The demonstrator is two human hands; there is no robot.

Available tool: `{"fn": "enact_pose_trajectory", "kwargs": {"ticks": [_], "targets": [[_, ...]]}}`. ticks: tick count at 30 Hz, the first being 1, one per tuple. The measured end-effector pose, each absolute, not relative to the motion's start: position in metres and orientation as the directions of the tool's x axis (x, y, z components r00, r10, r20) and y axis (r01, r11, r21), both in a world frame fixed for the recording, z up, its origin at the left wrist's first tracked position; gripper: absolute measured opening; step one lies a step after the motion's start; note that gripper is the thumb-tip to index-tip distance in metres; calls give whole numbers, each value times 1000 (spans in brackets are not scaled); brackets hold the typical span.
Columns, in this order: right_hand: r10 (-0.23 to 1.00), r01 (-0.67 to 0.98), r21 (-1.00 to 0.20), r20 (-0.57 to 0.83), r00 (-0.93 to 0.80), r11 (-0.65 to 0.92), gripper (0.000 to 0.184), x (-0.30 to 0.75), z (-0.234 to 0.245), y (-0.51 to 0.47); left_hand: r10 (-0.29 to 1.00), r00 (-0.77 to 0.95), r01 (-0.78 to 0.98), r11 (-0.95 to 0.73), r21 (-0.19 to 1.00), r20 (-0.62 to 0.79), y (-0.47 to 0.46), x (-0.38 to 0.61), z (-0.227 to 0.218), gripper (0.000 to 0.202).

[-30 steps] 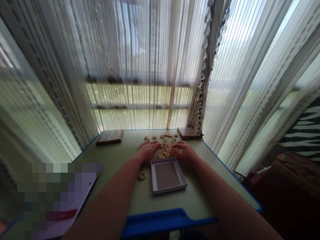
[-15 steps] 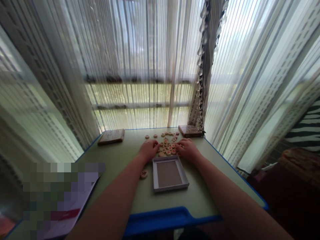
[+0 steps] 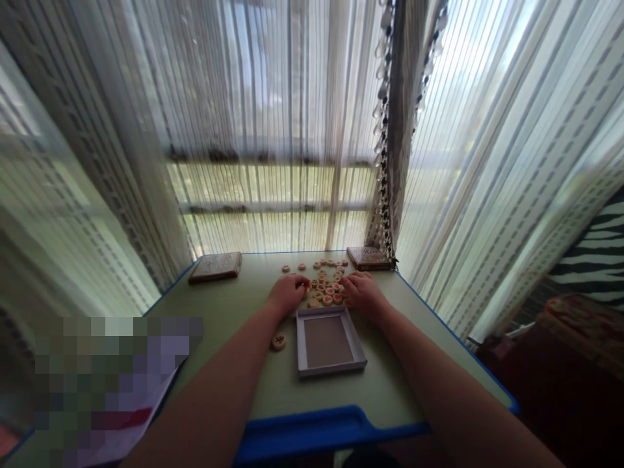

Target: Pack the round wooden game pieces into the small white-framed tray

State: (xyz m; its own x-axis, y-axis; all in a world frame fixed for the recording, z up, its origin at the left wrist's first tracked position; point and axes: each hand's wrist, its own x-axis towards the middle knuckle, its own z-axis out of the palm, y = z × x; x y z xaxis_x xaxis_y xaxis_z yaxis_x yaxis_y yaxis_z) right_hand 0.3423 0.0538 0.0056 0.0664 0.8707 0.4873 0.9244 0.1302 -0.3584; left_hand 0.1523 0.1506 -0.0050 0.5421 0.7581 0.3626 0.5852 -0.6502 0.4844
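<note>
Round wooden Chinese chess pieces (image 3: 327, 299) with red or dark characters lie in a loose cluster near the middle of the table. At the cluster's left side, my left hand (image 3: 288, 294) has its fingers closed on one piece (image 3: 307, 285) with a red mark. My right hand (image 3: 363, 294) rests at the right side, fingers loosely bent but apart, the tips touching the outermost pieces; its thumb is partly hidden. Just in front of the cluster sits a shallow white box (image 3: 329, 341) with a grey-brown bottom. A single dark-marked piece (image 3: 278, 341) lies left of the box, beside my left forearm.
A flat wooden box (image 3: 215, 267) stands at the table's back left, a similar one (image 3: 369, 258) at the back right. Several pieces (image 3: 301, 266) lie spread farther back. The green table (image 3: 390, 390) has a blue rim. Sheer curtains (image 3: 273, 130) hang behind it.
Both hands have stayed by the cluster with only small finger movements. A red-marked piece now shows at my left fingertips. The whole view has shifted slightly.
</note>
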Motion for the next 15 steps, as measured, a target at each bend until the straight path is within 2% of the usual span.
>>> {"fn": "enact_pose_trajectory", "kwargs": {"ticks": [3, 5, 7, 10, 13, 15], "targets": [[895, 830, -530, 436, 90, 175, 44, 330, 17, 58, 798, 509, 585, -596, 550, 323, 151, 150, -3, 31], [927, 792, -586, 368, 73, 171, 47, 321, 26, 64, 816, 486, 600, -573, 559, 313, 150, 148, 0, 30], [947, 836, -525, 321, 19, 161, 46, 314, 32, 71, 814, 463, 638, -581, 506, 350, 148, 147, 4, 29], [944, 894, -420, 330, -12, 158, 46, 308, 32, 78, 786, 406, 714, -591, 375, 465, 143, 146, 11, 29], [935, 916, -338, 342, -94, 216, 43, 305, 21, 78, 801, 377, 722, -568, 395, 464, 140, 145, 14, 32], [926, 907, -328, 350, -143, 264, 42, 305, 12, 75, 836, 378, 698, -539, 472, 397, 139, 144, 13, 34]]}}
